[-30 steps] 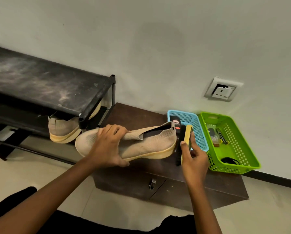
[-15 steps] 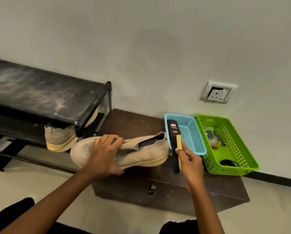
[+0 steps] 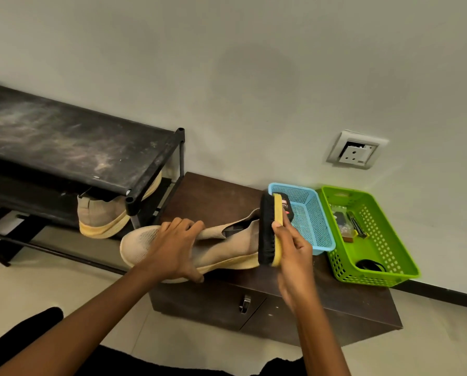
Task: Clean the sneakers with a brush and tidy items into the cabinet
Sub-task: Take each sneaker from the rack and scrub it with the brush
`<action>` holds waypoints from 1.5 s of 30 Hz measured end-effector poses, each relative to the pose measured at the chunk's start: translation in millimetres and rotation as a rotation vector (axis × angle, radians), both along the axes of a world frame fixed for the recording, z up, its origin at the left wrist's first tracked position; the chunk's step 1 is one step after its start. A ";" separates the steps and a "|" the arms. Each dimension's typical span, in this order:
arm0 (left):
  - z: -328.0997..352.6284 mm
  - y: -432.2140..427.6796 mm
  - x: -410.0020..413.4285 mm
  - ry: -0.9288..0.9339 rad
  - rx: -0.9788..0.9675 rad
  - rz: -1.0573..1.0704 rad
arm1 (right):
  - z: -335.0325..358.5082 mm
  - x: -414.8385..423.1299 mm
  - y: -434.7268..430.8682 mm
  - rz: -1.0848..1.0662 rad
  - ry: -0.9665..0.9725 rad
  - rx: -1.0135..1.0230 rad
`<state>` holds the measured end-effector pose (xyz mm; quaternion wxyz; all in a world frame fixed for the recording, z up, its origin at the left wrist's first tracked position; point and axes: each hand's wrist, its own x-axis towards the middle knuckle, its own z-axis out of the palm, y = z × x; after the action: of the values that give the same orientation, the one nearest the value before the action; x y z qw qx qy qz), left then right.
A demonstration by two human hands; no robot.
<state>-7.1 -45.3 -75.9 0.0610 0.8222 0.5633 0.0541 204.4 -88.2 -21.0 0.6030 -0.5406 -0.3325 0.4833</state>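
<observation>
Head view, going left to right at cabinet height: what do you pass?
Shoe rack → sneaker on the rack → left hand gripping the held sneaker → brush → blue basket → green basket.

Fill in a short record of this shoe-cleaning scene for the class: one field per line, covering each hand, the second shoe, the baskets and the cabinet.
left hand: grips shoe at midfoot, above cabinet
right hand: holds brush, bristles against shoe's heel
second shoe: on rack, lower shelf
blue basket: on cabinet, holds a black item
green basket: right of blue, small items inside
cabinet: doors closed
</observation>
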 end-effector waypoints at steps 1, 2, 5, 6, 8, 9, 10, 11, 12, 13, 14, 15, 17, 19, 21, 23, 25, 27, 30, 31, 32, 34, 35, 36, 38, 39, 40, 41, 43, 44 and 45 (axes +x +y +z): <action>-0.7 2.8 -1.6 0.006 -0.012 0.008 | 3.3 -2.0 0.1 0.034 0.033 0.051; -2.6 6.2 -2.9 0.019 -0.022 0.003 | 3.9 -2.9 -0.7 0.053 -0.024 0.078; -12.4 8.7 -5.9 0.068 -0.092 -0.013 | -11.7 -2.4 -5.5 0.062 -0.223 0.031; -16.8 8.4 -7.1 0.064 -0.140 -0.009 | -16.2 -1.8 -7.0 0.058 -0.252 0.004; -21.9 9.1 -9.9 -0.020 -0.221 0.009 | -25.6 1.5 -5.4 0.029 -0.336 -0.037; -23.2 11.2 -12.1 -0.107 -0.242 0.022 | -31.4 4.0 -3.4 0.018 -0.421 -0.045; -23.8 14.8 -14.2 -0.216 -0.254 0.041 | -36.9 5.9 -1.7 0.016 -0.521 -0.057; -23.6 18.8 -17.0 -0.322 -0.254 0.062 | -41.9 6.7 -0.4 0.012 -0.609 -0.077; -23.5 21.8 -19.7 -0.389 -0.245 0.078 | -46.6 7.0 0.6 -0.005 -0.657 -0.099; -23.0 24.0 -22.0 -0.415 -0.220 0.090 | -47.2 5.9 1.0 -0.035 -0.664 -0.111; -23.0 24.8 -23.3 -0.409 -0.182 0.101 | -46.5 6.3 1.5 -0.076 -0.654 -0.121; -22.8 25.0 -23.6 -0.398 -0.132 0.107 | -44.6 7.6 2.3 -0.120 -0.643 -0.127; -21.3 23.9 -19.5 -0.419 -0.035 0.097 | -40.9 13.4 3.0 -0.190 -0.609 -0.153; -18.0 22.1 -12.7 -0.435 0.014 0.060 | -38.2 18.0 4.3 -0.224 -0.498 -0.195; -17.3 21.7 -4.9 -0.432 0.035 0.021 | -38.0 21.0 6.5 -0.213 -0.435 -0.236; -17.1 20.2 -2.9 -0.401 0.109 0.046 | -38.9 18.5 7.0 -0.148 -0.473 -0.245; -15.3 20.0 -2.3 -0.398 0.237 0.091 | -41.7 15.5 6.7 -0.099 -0.501 -0.248; -5.7 18.6 3.7 -0.434 0.349 0.076 | -44.7 14.4 7.1 -0.084 -0.511 -0.263; 19.9 9.7 26.5 -0.485 0.142 -0.090 | -39.7 19.2 8.8 -0.106 -0.482 -0.274; 25.8 5.2 34.2 -0.428 0.030 -0.135 | -37.6 21.6 9.1 -0.116 -0.471 -0.274; 27.9 2.8 40.5 -0.311 -0.021 -0.178 | -35.4 23.9 8.4 -0.118 -0.462 -0.271; 24.8 2.2 46.8 -0.057 0.015 -0.216 | -33.9 28.7 5.6 -0.111 -0.447 -0.258; 22.1 4.3 46.4 0.050 0.069 -0.201 | -34.4 31.4 3.7 -0.107 -0.444 -0.252; 19.1 6.9 45.2 0.118 0.123 -0.167 | -34.9 33.8 2.3 -0.105 -0.442 -0.247; 13.8 12.8 44.3 0.207 0.159 -0.122 | -36.4 38.8 -0.3 -0.111 -0.433 -0.248; 11.7 15.0 45.8 0.242 0.164 -0.120 | -37.0 41.4 -1.5 -0.115 -0.433 -0.252; 9.6 16.8 49.0 0.258 0.152 -0.118 | -36.3 43.9 -3.2 -0.118 -0.433 -0.255; 8.0 18.6 51.5 0.248 0.132 -0.112 | -36.1 46.5 -4.8 -0.122 -0.432 -0.259; 9.0 24.8 48.9 0.174 0.082 -0.122 | -35.4 52.0 -7.2 -0.131 -0.421 -0.266; 11.8 29.0 43.1 0.075 0.047 -0.140 | -35.2 54.6 -7.6 -0.136 -0.416 -0.270; 16.5 33.3 34.9 -0.072 0.004 -0.157 | -35.6 57.8 -7.6 -0.140 -0.413 -0.275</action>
<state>27.8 -12.0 -59.4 0.0836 0.8614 0.4946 0.0800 262.1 -95.8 -56.6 0.4753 -0.7262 -0.3416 0.3605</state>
